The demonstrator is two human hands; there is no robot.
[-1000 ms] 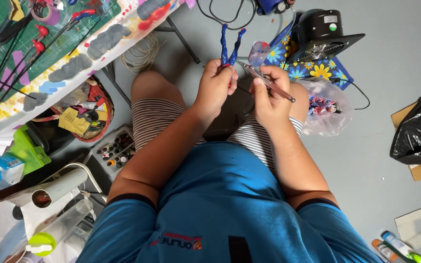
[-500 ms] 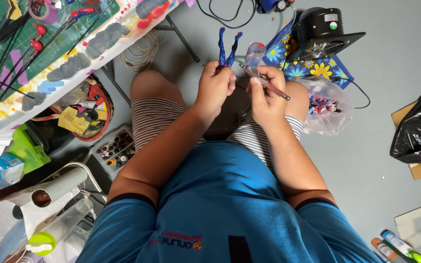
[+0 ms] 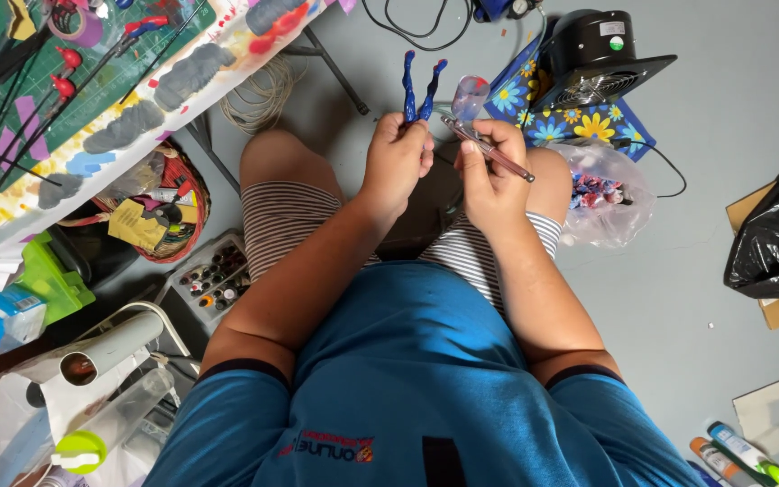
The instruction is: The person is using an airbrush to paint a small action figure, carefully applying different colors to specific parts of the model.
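A smooth grey floor [image 3: 732,108] lay evenly lit. At upper left stood a paint-smeared desk [image 3: 137,99] with a green cutting mat [image 3: 11,54], its dark metal leg [image 3: 335,68] angled down.

figure [image 3: 418,86] in left hand [image 3: 396,162], airbrush [image 3: 489,149] in right hand [image 3: 490,176], fan [image 3: 599,54] beyond

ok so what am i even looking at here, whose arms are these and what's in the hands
The camera sits on a person's head and looks straight down, so the arms are the wearer's own, above striped shorts and a blue shirt. The left hand holds a small blue figure by its lower end. The right hand holds an airbrush with a clear cup, pointed towards it. On the grey floor lie a black fan, a flowered cloth, a plastic bag and a tray of small paint pots.
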